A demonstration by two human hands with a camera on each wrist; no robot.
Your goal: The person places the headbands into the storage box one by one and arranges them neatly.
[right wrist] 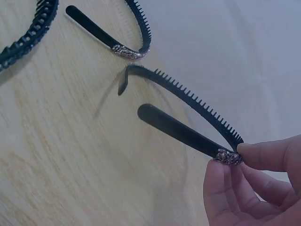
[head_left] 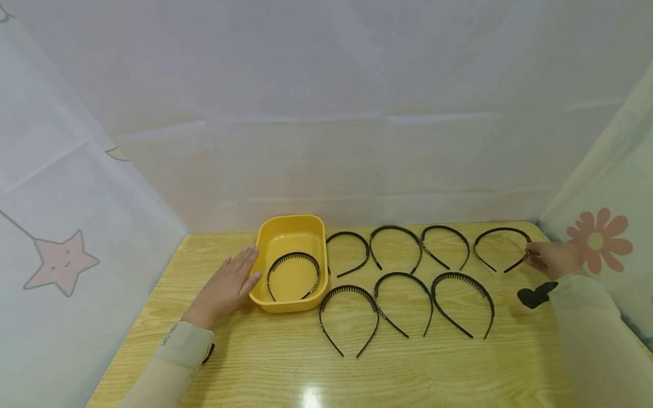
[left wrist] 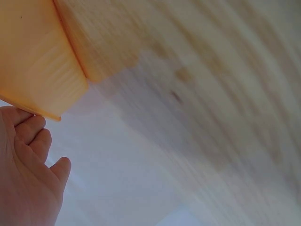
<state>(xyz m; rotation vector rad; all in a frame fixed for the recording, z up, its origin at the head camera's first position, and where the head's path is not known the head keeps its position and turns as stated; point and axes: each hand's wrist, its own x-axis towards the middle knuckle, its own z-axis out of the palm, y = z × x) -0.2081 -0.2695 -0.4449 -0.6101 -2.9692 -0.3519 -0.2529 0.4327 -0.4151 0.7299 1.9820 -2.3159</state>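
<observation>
The step in hand appears to be taking hold of a single headband: at the far right of the head view, the right hand [head_left: 555,259] pinches the end one of the upper row, the held headband [head_left: 502,229], by its right side. The right wrist view shows thumb and fingers closed narrowly at the glittery patch [right wrist: 229,157], with both tips of the band pointing away from the hand and a shadow on the worktop [head_left: 408,374] under the far tip, so it seems at least partly raised. The left hand [head_left: 227,286] lies left of centre, fingers extended and gripping nothing, fingertips touching the left edge of the yellow tray [head_left: 288,307]. Inside that tray, toward its front, lies one toothed headband [head_left: 293,254]. To the right of the tray, three other headbands [head_left: 444,227] share the upper row, the leftmost partly hidden by the tray wall, and three more headbands [head_left: 403,275] form a lower row at centre and right of centre. As a judgement, the next move calls for a firm pinch on that one side, since the loose tips could swing, and a clean lift that spares the neighbouring bands, while the left hand's light touch could steady the tray.
</observation>
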